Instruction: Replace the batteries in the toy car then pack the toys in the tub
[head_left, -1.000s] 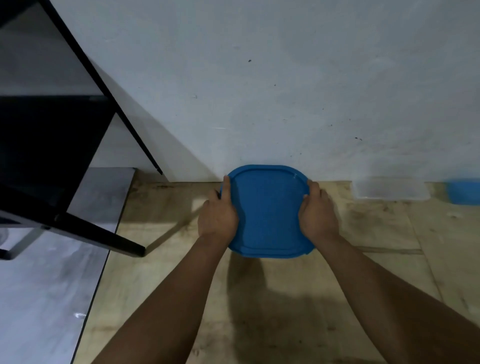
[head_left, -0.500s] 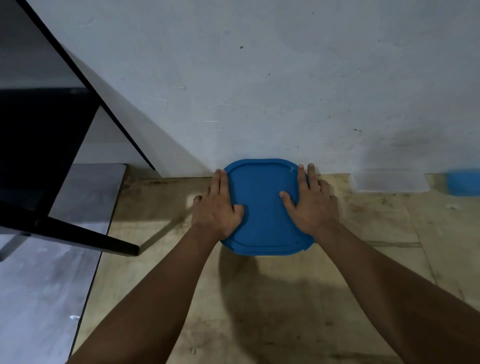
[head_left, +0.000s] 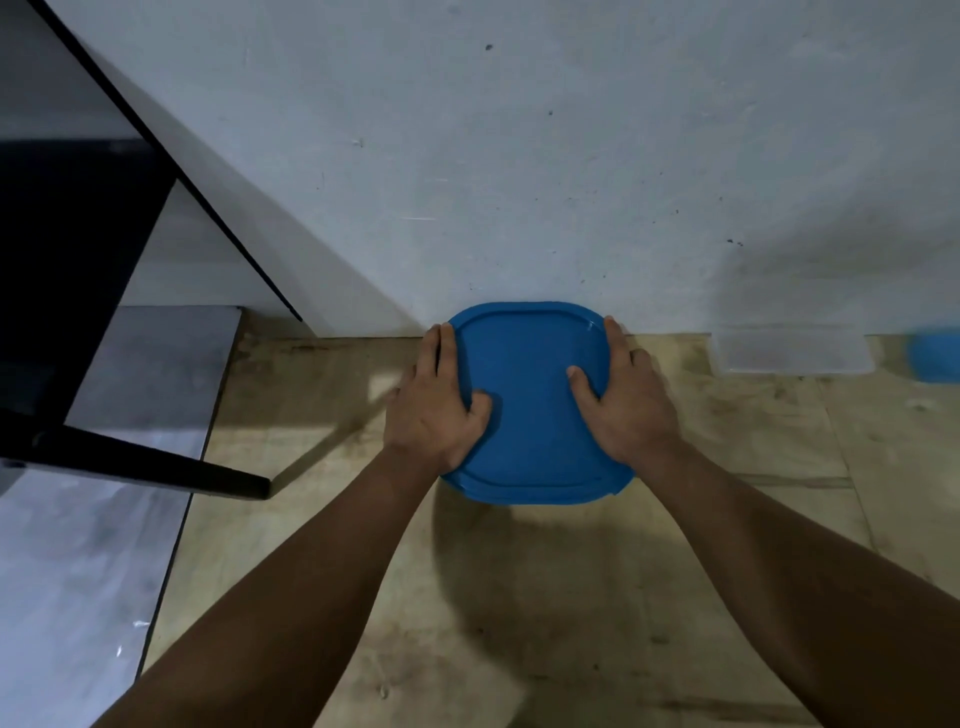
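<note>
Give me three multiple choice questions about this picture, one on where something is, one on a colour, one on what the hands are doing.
1. Where does the clear plastic container lie?
A. On the black frame
B. On the wooden floor at the wall, right of the round-cornered blue plastic lid
C. In front of the lid, nearer the person

2. What colour is the lid?
A. Red
B. Blue
C. Clear

3. How are the hands placed?
A. Both flat on the lid, palms down
B. Both lifted clear of it
C. One on the lid, one on the wall

Answers:
1 B: it lies at the foot of the white wall, right of the lid.
2 B: its whole top is blue.
3 A: the left hand and right hand lie flat on its two sides.
</note>
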